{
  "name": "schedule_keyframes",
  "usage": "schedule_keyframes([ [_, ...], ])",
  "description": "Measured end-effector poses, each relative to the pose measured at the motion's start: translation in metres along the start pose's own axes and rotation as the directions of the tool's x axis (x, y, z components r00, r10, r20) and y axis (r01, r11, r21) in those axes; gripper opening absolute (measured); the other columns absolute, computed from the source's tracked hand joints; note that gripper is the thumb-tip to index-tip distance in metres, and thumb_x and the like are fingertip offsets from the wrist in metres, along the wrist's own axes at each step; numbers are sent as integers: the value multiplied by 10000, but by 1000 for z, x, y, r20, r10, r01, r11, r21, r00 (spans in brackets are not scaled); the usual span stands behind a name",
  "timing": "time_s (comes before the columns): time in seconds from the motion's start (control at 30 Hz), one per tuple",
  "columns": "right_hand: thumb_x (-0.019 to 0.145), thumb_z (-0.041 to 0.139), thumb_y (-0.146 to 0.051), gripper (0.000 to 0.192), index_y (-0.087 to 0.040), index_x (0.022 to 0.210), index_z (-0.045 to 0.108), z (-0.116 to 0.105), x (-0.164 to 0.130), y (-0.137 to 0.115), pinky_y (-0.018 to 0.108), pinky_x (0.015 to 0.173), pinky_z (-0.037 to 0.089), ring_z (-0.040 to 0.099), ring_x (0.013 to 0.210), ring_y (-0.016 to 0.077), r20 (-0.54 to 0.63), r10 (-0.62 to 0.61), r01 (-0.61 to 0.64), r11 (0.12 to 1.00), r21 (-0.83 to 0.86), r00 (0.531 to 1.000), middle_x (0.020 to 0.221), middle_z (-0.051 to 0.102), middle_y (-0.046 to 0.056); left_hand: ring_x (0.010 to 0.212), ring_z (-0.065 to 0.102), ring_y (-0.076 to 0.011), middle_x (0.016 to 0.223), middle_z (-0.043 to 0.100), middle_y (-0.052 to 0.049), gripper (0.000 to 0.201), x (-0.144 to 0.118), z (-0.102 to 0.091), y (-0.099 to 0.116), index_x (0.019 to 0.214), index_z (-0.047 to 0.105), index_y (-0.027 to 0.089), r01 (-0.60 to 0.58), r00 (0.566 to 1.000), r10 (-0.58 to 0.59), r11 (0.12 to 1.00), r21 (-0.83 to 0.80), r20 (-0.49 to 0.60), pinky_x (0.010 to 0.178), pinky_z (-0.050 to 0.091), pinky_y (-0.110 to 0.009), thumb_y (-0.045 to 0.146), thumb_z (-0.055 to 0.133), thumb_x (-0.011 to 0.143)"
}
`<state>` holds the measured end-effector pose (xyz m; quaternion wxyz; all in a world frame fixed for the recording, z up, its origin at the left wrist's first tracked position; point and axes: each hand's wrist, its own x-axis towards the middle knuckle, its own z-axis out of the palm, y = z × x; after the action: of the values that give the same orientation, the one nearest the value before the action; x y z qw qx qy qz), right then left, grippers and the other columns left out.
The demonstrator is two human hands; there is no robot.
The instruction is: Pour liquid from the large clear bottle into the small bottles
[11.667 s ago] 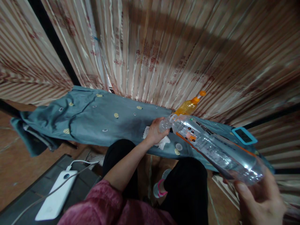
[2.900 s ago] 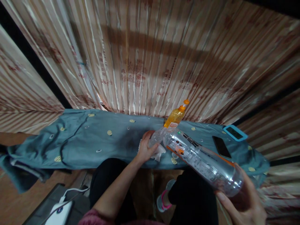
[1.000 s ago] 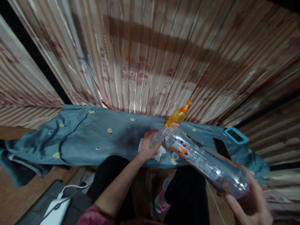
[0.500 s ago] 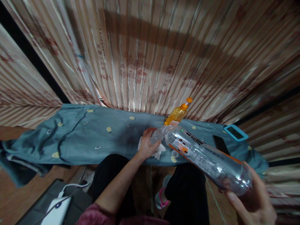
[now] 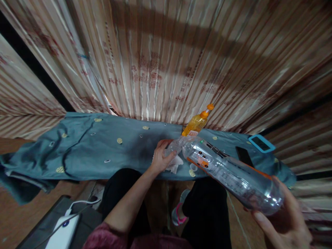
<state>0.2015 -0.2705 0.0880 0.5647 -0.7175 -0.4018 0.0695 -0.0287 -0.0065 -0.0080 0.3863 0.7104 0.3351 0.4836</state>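
Observation:
My left hand (image 5: pixel 162 157) is wrapped around a small clear bottle (image 5: pixel 173 148) that leans to the right. My right hand (image 5: pixel 286 221) grips the base of a large clear plastic bottle (image 5: pixel 230 173) with an orange and black label. The large bottle is tilted, its neck end low and meeting the mouth of the small one; whether the mouths touch I cannot tell. A crumpled white tissue (image 5: pixel 176 164) lies under my left hand. Beside it sits a small whitish cap (image 5: pixel 193 167). Just behind the two mouths stands a yellow-orange pump bottle (image 5: pixel 195 125).
A grey-green patterned cloth (image 5: pixel 85 148) covers the narrow table. A black phone (image 5: pixel 243 156) and a blue-framed device (image 5: pixel 261 143) lie at the right. Behind hangs a striped curtain (image 5: pixel 150 100). At lower left, a white power bank (image 5: pixel 63 231) with a cable rests on a dark surface.
The base of the large bottle and my right hand have shifted slightly to the right. The view has tilted a little. Both hands keep their hold.

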Motion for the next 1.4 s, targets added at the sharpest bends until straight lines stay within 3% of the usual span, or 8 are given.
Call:
schedule_keyframes([
  [0.2,756,905,-518,1010,-311,1652,486,1,-3,-8,643,1214,421,481,1493,443,-16,44,-44,998,-33,999,1695,472,92,1210,702,-322,1268,764,-131,434,1,0,-2,1268,757,194,-26,1000,26,1000,-16,-6,1104,571,-499,449,737,917],
  [0.5,756,903,-511,1024,-277,1657,477,3,-2,-8,559,1129,524,589,1391,400,-25,35,-35,999,-25,999,1657,518,111,1223,703,-329,1258,773,-139,415,2,0,0,1258,760,183,-22,1000,22,999,-31,-6,1117,558,-503,444,696,942],
  [0.7,745,910,-485,1000,-274,1635,505,2,-3,-13,491,1036,569,555,1420,408,2,38,-38,999,-22,999,1670,502,98,1212,698,-326,1244,776,-127,420,3,-1,3,1252,774,203,21,1000,-20,999,-42,7,1127,550,-493,467,677,941],
  [1.0,804,859,-508,911,-273,1617,521,0,-3,-15,530,1095,531,560,1426,409,6,6,-6,998,-61,1000,1605,574,92,1196,702,-316,1259,766,-140,442,3,0,-3,1242,784,182,10,1000,-11,998,-57,-5,1115,556,-478,492,606,981],
  [1.23,813,844,-564,939,-302,1642,490,14,-9,-43,594,1150,486,514,1474,425,-54,111,-113,993,-37,992,1633,552,87,1190,709,-318,1253,774,-154,413,3,0,-4,1227,791,169,3,1000,-3,998,-55,-16,1106,564,-490,448,601,989],
  [1.4,826,827,-579,941,-304,1654,474,17,-10,-51,623,1165,480,559,1438,426,-48,112,-115,992,-60,993,1598,592,103,1205,704,-308,1268,775,-131,382,3,-1,-2,1220,793,196,26,1000,-26,999,-43,-5,1127,552,-476,433,616,977],
])
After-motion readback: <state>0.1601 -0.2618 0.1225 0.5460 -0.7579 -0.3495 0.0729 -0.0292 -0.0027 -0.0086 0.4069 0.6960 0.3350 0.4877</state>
